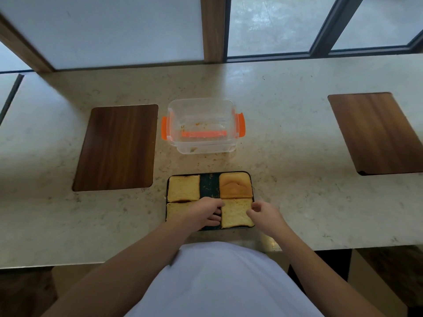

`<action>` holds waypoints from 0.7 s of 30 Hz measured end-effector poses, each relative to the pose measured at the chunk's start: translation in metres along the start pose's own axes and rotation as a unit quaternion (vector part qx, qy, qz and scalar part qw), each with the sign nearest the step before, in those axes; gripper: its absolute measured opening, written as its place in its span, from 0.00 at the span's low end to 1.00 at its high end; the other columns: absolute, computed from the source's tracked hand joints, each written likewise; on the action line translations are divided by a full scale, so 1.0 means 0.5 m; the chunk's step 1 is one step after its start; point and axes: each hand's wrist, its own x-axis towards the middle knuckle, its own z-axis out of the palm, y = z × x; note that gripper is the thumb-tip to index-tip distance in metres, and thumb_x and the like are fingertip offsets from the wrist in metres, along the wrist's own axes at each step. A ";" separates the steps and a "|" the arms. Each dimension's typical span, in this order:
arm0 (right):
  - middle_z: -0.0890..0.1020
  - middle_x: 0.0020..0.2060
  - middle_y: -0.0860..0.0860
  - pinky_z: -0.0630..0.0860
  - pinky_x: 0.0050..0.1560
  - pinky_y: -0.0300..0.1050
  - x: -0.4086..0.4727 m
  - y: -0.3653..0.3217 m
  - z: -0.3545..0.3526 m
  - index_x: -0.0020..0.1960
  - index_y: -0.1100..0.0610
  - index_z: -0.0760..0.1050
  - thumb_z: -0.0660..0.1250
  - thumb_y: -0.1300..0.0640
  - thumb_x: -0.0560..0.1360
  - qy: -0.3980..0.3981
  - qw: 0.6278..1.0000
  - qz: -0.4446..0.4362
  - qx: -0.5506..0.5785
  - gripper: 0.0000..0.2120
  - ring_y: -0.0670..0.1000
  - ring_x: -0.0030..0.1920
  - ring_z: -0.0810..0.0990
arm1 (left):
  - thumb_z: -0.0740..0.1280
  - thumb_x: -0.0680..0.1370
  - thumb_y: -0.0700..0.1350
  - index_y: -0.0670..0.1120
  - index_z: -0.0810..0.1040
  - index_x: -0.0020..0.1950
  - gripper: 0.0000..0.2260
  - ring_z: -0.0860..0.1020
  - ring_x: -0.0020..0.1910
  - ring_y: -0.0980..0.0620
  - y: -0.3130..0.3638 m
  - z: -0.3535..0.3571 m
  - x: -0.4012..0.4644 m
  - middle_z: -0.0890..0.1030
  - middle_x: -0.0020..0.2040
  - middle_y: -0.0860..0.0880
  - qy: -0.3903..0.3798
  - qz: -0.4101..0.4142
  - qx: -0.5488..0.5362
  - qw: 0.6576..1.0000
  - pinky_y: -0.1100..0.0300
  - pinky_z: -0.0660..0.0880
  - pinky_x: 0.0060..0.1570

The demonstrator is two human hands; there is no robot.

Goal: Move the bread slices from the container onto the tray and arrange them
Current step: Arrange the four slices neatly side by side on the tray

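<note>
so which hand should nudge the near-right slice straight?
Probably the right hand: its fingertips are already at that slice's right edge. The left hand lies over the near-left slice, its fingers by the tray's dark middle strip.

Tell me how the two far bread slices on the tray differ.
The far-left slice is pale yellow and flat; the far-right slice is darker orange-brown with a dented, creased surface. Both lie flat on the dark tray, squarish, untouched by either hand, a bare strip between them.

Soft daylight from windows point(274, 24); wide-angle edge bending, slight blur.
</note>
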 end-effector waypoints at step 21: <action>0.81 0.54 0.50 0.84 0.47 0.42 0.021 -0.170 0.112 0.69 0.54 0.73 0.68 0.47 0.78 -0.202 0.975 0.020 0.094 0.22 0.46 0.52 0.82 | 0.58 0.79 0.38 0.42 0.79 0.47 0.10 0.76 0.39 0.48 -0.141 -0.238 -0.063 0.78 0.40 0.42 0.184 0.113 -0.003 0.976 0.55 0.75 0.41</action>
